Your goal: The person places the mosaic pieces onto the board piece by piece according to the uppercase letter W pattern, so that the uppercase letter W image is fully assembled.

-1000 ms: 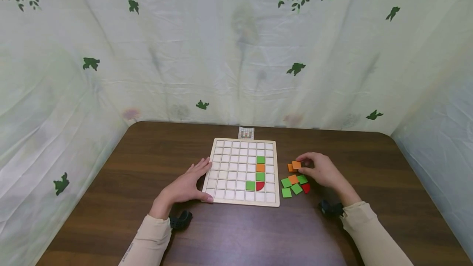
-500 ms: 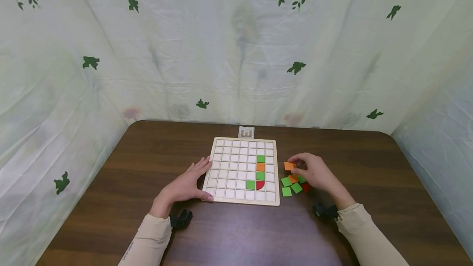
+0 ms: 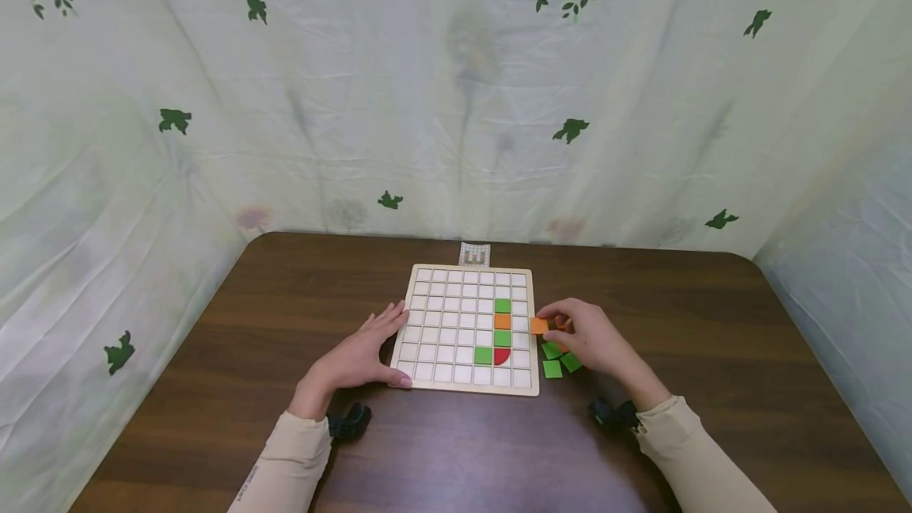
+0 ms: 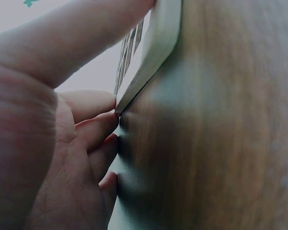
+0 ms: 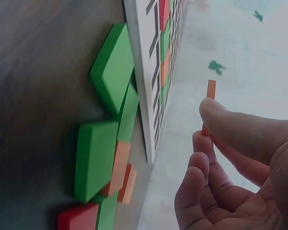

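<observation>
A pale square grid board (image 3: 447, 321) lies on the table. My left hand (image 3: 359, 359) rests spread along its left side, thumb on the near corner and fingertips at the edge. Between thumb and fingers, my right hand (image 3: 587, 332) pinches an orange square tile (image 3: 538, 326) by the board's right edge; in the right wrist view this tile (image 5: 211, 89) is raised off the table. On the board sit an orange tile (image 3: 502, 321), a red quarter-round tile (image 3: 502, 356) and several green tiles (image 3: 483, 356), mostly in one column.
Right of the board lies a loose pile of green tiles (image 3: 552, 370), partly hidden by my right hand. The right wrist view also shows a red tile (image 5: 79, 218) and orange tiles (image 5: 128, 184) there. A small printed card (image 3: 474, 255) lies beyond the board's far edge.
My right hand has carried the orange tile leftward from above the loose orange tiles to the board's right edge. The left hand stays in place.
</observation>
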Demonstrator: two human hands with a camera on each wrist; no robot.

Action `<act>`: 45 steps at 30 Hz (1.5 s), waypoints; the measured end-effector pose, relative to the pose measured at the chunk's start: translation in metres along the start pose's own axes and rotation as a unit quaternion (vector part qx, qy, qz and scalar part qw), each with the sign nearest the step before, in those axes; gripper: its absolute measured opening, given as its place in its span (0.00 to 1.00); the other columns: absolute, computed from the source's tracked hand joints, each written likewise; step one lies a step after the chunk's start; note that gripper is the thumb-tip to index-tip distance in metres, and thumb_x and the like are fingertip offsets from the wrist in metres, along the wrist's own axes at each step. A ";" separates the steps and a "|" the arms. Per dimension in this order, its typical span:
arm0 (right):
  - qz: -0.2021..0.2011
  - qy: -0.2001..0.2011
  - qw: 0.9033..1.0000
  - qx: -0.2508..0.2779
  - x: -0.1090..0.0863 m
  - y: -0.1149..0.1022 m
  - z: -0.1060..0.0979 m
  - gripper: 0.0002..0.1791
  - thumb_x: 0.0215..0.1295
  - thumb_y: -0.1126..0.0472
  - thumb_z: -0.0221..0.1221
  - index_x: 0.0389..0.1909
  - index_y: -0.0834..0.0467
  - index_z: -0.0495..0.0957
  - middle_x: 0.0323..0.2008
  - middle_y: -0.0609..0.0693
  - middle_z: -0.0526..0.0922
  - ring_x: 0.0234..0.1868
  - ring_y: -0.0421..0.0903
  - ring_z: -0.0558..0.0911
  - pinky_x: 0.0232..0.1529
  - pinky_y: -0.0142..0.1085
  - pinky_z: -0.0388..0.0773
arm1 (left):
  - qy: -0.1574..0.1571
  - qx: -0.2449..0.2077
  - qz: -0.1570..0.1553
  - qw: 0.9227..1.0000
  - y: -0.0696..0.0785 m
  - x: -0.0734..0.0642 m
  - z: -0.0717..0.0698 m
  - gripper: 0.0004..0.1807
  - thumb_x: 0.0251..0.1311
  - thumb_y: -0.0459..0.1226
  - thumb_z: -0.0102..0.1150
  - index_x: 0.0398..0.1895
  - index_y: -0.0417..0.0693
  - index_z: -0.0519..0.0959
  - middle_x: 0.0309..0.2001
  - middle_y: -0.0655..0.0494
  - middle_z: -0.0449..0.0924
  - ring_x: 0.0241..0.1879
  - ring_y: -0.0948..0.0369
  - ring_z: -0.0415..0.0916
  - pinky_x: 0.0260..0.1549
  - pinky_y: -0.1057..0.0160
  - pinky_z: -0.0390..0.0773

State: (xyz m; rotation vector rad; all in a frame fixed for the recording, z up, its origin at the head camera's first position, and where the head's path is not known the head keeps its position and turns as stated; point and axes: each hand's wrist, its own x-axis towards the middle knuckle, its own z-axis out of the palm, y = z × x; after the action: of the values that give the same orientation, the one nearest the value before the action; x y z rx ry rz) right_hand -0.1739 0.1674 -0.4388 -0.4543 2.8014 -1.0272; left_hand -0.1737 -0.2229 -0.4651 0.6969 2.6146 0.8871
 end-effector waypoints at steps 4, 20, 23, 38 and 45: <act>-0.012 0.003 1.000 0.001 0.000 -0.005 0.004 0.14 0.62 0.66 0.68 0.50 0.58 0.84 0.41 0.49 0.80 0.40 0.47 0.76 0.41 0.41 0.78 | 0.001 0.003 0.001 1.000 0.000 0.000 0.000 0.64 0.45 0.55 0.78 0.78 0.35 0.52 0.80 0.43 0.43 0.79 0.46 0.38 0.75 0.42 0.41; -0.064 0.000 0.998 0.017 0.000 -0.026 0.030 0.13 0.62 0.66 0.69 0.47 0.58 0.85 0.43 0.47 0.83 0.38 0.44 0.77 0.40 0.39 0.78 | 0.001 0.000 0.000 1.000 0.000 0.000 0.000 0.64 0.45 0.55 0.79 0.79 0.36 0.52 0.80 0.44 0.43 0.79 0.46 0.38 0.75 0.42 0.41; -0.067 -0.004 0.997 0.025 0.000 -0.028 0.034 0.12 0.62 0.66 0.68 0.47 0.57 0.85 0.45 0.47 0.83 0.42 0.46 0.78 0.43 0.41 0.79 | 0.001 0.000 0.000 1.000 0.000 0.001 0.000 0.64 0.45 0.56 0.78 0.79 0.36 0.52 0.80 0.44 0.43 0.79 0.46 0.38 0.75 0.42 0.41; -0.070 -0.011 0.997 0.013 0.005 -0.044 0.053 0.12 0.59 0.65 0.71 0.45 0.56 0.86 0.41 0.44 0.84 0.37 0.41 0.78 0.39 0.37 0.78 | 0.005 0.001 0.002 1.000 -0.001 0.001 0.001 0.64 0.45 0.55 0.79 0.78 0.35 0.53 0.80 0.43 0.44 0.79 0.46 0.39 0.75 0.42 0.41; -0.096 -0.018 0.995 -0.001 0.007 -0.050 0.059 0.12 0.60 0.66 0.70 0.45 0.58 0.86 0.42 0.47 0.85 0.39 0.43 0.78 0.41 0.40 0.78 | 0.004 0.003 0.001 1.000 -0.001 0.002 0.002 0.65 0.44 0.56 0.79 0.78 0.36 0.53 0.80 0.43 0.44 0.79 0.46 0.39 0.75 0.42 0.41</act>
State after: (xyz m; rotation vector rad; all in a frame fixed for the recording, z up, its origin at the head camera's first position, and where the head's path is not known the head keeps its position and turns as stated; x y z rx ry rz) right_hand -0.1557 0.0932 -0.4517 -0.7486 2.7699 -1.0385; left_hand -0.1749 -0.2222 -0.4673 0.6982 2.6255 0.8854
